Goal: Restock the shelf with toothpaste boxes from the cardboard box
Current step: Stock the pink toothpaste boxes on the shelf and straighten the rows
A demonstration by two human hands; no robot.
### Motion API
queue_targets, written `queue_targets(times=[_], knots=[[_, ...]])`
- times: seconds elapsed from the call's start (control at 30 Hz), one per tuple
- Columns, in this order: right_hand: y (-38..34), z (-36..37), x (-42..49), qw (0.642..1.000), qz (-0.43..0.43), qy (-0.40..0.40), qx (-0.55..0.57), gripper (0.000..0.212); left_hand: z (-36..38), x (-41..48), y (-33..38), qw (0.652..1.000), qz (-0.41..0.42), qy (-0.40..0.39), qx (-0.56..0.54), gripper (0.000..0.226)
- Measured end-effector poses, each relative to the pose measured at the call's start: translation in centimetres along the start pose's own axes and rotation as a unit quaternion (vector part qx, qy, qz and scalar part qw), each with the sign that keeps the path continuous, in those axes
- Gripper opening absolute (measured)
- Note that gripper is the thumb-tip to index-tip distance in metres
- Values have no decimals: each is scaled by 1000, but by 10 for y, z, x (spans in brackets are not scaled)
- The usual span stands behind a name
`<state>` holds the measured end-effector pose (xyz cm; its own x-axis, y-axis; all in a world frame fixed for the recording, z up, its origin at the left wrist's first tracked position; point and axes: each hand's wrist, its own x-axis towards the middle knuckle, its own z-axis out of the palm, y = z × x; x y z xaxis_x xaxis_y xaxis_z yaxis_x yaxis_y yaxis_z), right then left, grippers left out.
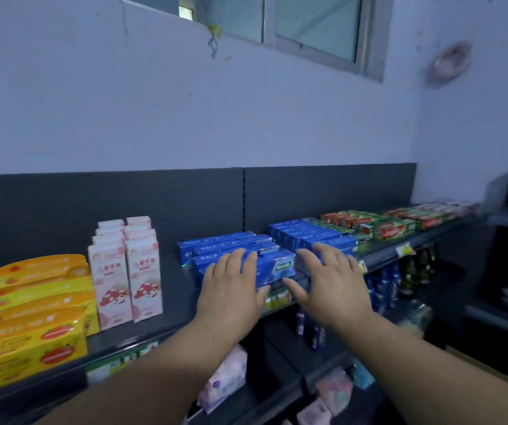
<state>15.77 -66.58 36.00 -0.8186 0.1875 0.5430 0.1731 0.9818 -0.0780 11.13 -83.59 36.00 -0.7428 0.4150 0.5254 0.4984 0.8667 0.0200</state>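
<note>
Blue toothpaste boxes point(216, 244) lie stacked mid-shelf point(173, 289), right of the pink cartons point(127, 271). The left hand point(234, 282) rests flat on them, fingers straight. The right hand point(331, 280), fingers spread wide, is just beside their right end.

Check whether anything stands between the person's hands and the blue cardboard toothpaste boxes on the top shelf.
Nothing visible does. The left hand lies flat on the front stack of blue cardboard toothpaste boxes; the right hand spreads open at that stack's right end, before the next blue row of boxes.
</note>
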Motion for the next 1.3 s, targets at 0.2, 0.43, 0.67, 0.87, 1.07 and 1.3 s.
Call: queue_targets(times=[0.2, 0.43, 0.67, 0.87, 1.07, 1.3], knots=[[116, -27, -44, 996, 82, -4, -47, 66, 24, 15, 123, 997, 61, -16, -38, 66], [277, -66, -108, 982, 168, -29, -76, 67, 52, 22, 299, 987, 132, -46, -86, 68], [403, -75, -164, 966, 234, -58, -92, 65, 90, 21, 441, 974, 178, -77, -117, 68], [476, -49, -196, 947, 289, -108, -92, 63, 142, 27, 512, 964, 211, -113, -120, 67], [527, -4, -192, 925, 339, -154, -80, 61, 215, 53, 549, 950, 229, -156, -141, 67], [588, 73, -131, 906, 368, -186, -91, 61, 315, 128, 572, 937, 242, -188, -166, 66]])
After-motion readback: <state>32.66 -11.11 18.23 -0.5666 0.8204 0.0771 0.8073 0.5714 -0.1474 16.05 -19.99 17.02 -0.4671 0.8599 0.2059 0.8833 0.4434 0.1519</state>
